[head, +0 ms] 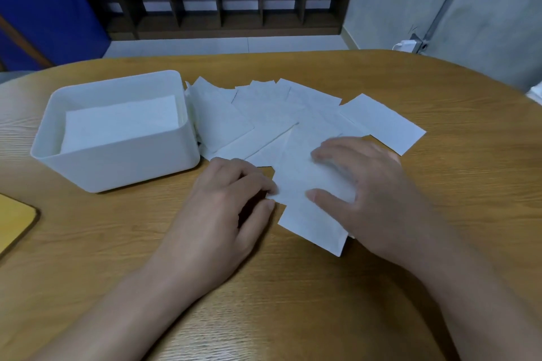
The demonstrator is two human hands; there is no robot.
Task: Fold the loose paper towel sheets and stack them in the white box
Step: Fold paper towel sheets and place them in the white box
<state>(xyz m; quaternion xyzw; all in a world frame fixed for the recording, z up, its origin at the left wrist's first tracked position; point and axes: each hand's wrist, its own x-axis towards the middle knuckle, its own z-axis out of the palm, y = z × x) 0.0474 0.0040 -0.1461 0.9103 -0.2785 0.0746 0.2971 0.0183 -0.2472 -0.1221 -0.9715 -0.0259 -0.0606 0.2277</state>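
Mid-fold, with a thin sheet that could skew.

At left the white box [117, 155] holds a folded stack [120, 123]. Our left hand [231, 199] pinches the near sheet [308, 205] at its left edge; our right hand [360, 184] presses it flat, fingers spread. We judge a tug could drag the loose sheets [264, 114] beyond.

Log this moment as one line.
left hand pinches sheet edge | right hand presses sheet | box holds folded stack

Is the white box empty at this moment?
No, the white box already holds a stack of folded sheets inside it.
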